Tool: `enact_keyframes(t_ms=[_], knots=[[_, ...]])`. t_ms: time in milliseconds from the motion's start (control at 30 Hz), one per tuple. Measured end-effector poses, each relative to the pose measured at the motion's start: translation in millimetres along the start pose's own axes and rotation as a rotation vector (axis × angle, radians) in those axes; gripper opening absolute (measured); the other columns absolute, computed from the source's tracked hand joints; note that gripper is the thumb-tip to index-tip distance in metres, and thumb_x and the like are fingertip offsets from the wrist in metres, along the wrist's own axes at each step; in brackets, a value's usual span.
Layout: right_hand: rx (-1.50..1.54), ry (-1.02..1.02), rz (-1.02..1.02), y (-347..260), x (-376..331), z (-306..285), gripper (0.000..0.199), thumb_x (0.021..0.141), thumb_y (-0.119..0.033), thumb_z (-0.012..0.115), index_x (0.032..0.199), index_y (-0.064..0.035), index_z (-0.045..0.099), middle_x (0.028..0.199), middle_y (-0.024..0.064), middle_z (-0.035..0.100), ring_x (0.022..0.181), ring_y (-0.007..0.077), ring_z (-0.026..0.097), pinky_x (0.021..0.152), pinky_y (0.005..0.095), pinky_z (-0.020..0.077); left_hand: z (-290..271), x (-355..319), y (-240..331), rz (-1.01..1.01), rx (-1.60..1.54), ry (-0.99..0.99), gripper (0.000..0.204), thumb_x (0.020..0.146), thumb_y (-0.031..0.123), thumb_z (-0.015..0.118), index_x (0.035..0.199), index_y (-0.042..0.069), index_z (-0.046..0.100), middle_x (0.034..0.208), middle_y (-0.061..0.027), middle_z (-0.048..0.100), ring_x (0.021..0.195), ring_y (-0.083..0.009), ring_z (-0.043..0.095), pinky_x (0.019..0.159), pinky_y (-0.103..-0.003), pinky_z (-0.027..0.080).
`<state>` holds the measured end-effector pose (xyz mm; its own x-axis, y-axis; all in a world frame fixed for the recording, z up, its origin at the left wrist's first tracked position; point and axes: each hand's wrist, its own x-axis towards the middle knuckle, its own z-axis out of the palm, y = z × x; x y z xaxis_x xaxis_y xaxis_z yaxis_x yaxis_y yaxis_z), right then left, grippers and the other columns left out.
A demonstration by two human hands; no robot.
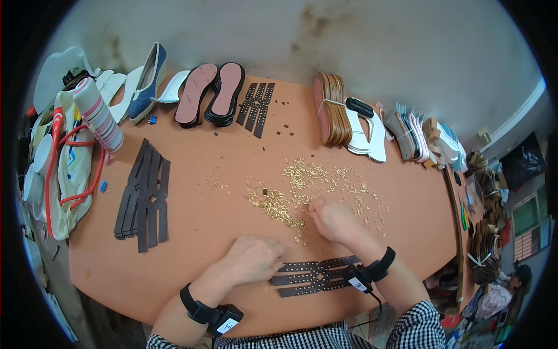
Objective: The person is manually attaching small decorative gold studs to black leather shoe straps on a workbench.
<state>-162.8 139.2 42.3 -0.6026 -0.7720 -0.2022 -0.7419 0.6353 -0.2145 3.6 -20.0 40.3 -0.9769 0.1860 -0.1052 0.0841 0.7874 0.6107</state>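
Observation:
A dark strappy shoe upper [302,277], dotted with small metal studs, lies flat near the front of the table. At its left end rests my left hand [253,259], fingers curled and drawn together, with what they hold hidden beneath. My right hand [332,221] is over the right side of a heap of small gold studs [278,205], its fingers pinched; whatever is between the fingertips is too small to make out. The right forearm passes above the upper's right end. More loose gold studs [354,189] are scattered behind and to the right of that hand.
Stacked dark uppers [142,195] lie at left, near a pink-and-white spray can [97,115]. Pink-topped soles [226,90], a blue wedge shoe [149,81] and another studded upper [257,107] line the back. Bundled brown soles [332,110] and white insole shapes [367,136] stand back right.

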Motion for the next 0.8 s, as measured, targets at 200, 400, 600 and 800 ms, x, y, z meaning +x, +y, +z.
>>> enact_keyframes(t_ms=[200, 400, 600, 800], knots=[[-0.239, 0.044, -0.170, -7, -1, -1, 0.012, 0.080, -0.006, 0.046, 0.090, 0.0014, 0.049, 0.082, 0.0241, 0.060, 0.073, 0.0398, 0.061, 0.068, 0.0477, 0.0500, 4, 1, 1, -0.046, -0.009, -0.008, 0.020, 0.078, 0.024, 0.062, 0.085, 0.006, 0.062, 0.086, -0.0115, 0.064, 0.081, -0.0314, 0.062, 0.072, -0.042, 0.049], [0.131, 0.119, -0.022, 6, -29, -2, 0.014, 0.087, -0.012, 0.047, 0.093, 0.0007, 0.051, 0.081, 0.0222, 0.060, 0.076, 0.0388, 0.060, 0.067, 0.0466, 0.0472, 8, 2, -5, 0.008, 0.014, 0.072, 0.020, 0.076, 0.025, 0.066, 0.085, 0.008, 0.063, 0.082, -0.0086, 0.065, 0.076, -0.0282, 0.063, 0.068, -0.038, 0.050], [0.175, 0.265, -0.007, 9, -124, 32, 0.010, 0.084, -0.006, 0.051, 0.092, -0.0003, 0.049, 0.080, 0.0175, 0.055, 0.071, 0.0365, 0.057, 0.062, 0.0440, 0.0459, 3, 1, 3, -0.009, 0.038, 0.030, 0.030, 0.072, 0.031, 0.071, 0.086, 0.006, 0.062, 0.083, -0.0086, 0.064, 0.078, -0.0286, 0.063, 0.068, -0.038, 0.049], [0.161, 0.195, 0.049, -14, -143, 33, 0.011, 0.080, -0.004, 0.054, 0.090, -0.0024, 0.050, 0.087, 0.0158, 0.052, 0.071, 0.0340, 0.058, 0.060, 0.0418, 0.0484, 0, -4, 4, -0.020, 0.071, 0.007, 0.036, 0.070, 0.033, 0.073, 0.089, 0.005, 0.059, 0.086, -0.0087, 0.063, 0.083, -0.0291, 0.062, 0.070, -0.038, 0.048]])
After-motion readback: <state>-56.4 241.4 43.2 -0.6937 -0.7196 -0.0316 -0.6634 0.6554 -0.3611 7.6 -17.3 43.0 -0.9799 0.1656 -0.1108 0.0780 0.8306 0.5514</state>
